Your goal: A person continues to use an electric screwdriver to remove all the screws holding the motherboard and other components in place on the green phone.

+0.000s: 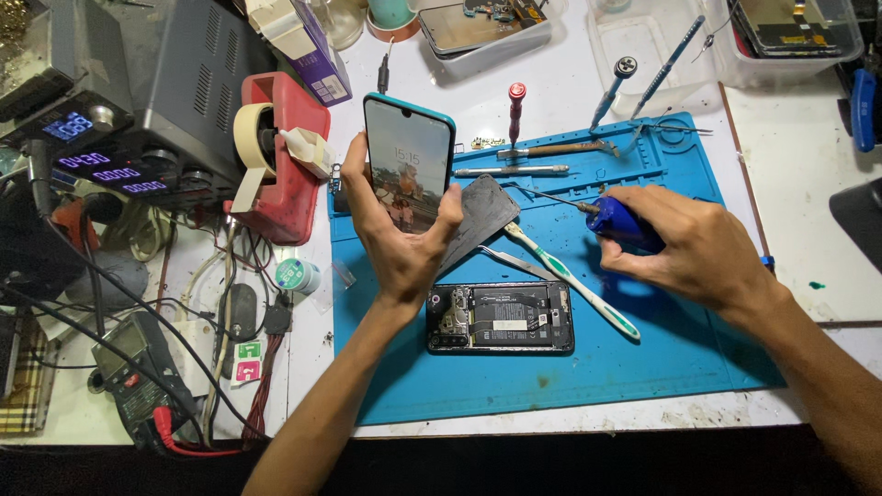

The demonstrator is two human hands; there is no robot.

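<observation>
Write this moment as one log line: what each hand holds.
left hand: holds lit phone upright | right hand: grips blue-handled screwdriver | blue mat: opened phone, toothbrush

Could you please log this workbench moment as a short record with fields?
Left hand: holds a lit phone upright, screen toward the camera.
Right hand: grip closed on a blue-handled screwdriver, tip pointing left.
Mat: blue work mat under both hands.
On mat: opened phone with its back off, lying flat; grey back cover; white-and-green toothbrush; tweezers.
Left of mat: red tape dispenser; multimeter near the table edge.
</observation>
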